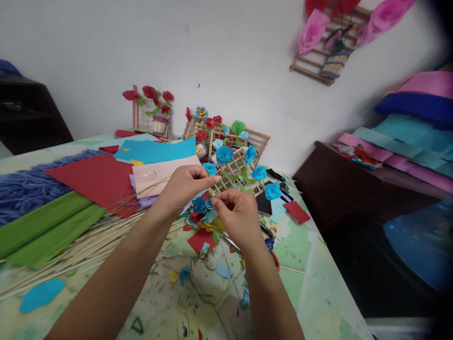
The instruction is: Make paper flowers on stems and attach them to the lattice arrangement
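Observation:
My left hand (187,186) is closed in a pinch, its fingertips in front of the left edge of a bamboo lattice (240,163). Just below and to the right, my right hand (239,215) also pinches, thumb against fingers. What either pinch holds is too small or hidden to make out. Blue paper flowers, one of them a large bloom (224,155), and green paper leaves (244,175) stand on the lattice. Beneath the hands lies a cluster of paper flowers, with a dark blue flower (199,205) and a yellow piece (206,226) showing.
Bamboo sticks (102,236), green crepe paper (46,231), red paper (94,179) and blue cord (31,189) cover the left side. Red-handled scissors (275,260) and a black phone (264,204) lie at right. Behind stands a red-flower rack (146,113) near the wall.

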Action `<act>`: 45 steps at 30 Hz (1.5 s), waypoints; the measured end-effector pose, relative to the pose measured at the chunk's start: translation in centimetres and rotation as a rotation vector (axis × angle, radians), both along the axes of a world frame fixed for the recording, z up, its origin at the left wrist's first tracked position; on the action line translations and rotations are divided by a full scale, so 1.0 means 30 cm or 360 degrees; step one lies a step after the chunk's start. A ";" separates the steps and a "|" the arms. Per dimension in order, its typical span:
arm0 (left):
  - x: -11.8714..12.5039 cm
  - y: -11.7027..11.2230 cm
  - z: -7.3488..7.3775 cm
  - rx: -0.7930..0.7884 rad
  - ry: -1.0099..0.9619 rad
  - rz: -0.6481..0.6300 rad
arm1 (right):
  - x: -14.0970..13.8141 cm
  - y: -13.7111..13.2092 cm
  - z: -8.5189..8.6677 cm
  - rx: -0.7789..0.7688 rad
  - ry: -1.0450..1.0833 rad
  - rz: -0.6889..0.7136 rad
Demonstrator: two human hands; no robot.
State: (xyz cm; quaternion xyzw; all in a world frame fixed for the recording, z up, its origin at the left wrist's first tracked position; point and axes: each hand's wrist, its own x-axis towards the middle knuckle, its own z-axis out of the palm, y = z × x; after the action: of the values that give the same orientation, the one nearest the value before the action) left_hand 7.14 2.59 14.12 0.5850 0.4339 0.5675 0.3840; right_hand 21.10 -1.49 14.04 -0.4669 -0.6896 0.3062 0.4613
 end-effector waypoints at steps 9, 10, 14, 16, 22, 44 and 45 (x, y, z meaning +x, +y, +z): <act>-0.006 -0.017 0.013 -0.0051 0.0071 -0.0263 | 0.008 0.014 -0.003 -0.0068 0.0054 -0.0068; -0.009 -0.019 0.015 -0.0071 0.0080 -0.0340 | 0.009 0.016 -0.002 -0.0070 0.0054 -0.0075; -0.018 -0.018 0.017 -0.0093 0.0041 -0.0362 | 0.009 0.018 -0.003 -0.0039 0.0020 -0.0100; -0.019 -0.015 0.015 -0.0091 0.0027 -0.0293 | 0.007 0.016 -0.007 -0.0003 0.0003 -0.0099; -0.020 -0.008 0.010 -0.0052 0.0042 -0.0121 | 0.004 0.010 -0.012 0.0051 -0.0016 -0.0071; -0.002 -0.026 0.011 0.0035 0.0035 -0.0401 | 0.031 0.013 0.017 -0.0038 0.0178 -0.0021; -0.003 -0.024 0.009 0.0034 0.0023 -0.0374 | 0.031 0.012 0.018 -0.0028 0.0168 -0.0034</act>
State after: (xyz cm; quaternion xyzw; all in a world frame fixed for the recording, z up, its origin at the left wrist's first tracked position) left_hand 7.04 1.86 14.39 0.6400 0.3591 0.5188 0.4385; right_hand 22.02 -1.14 14.58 -0.4615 -0.6565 0.3316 0.4961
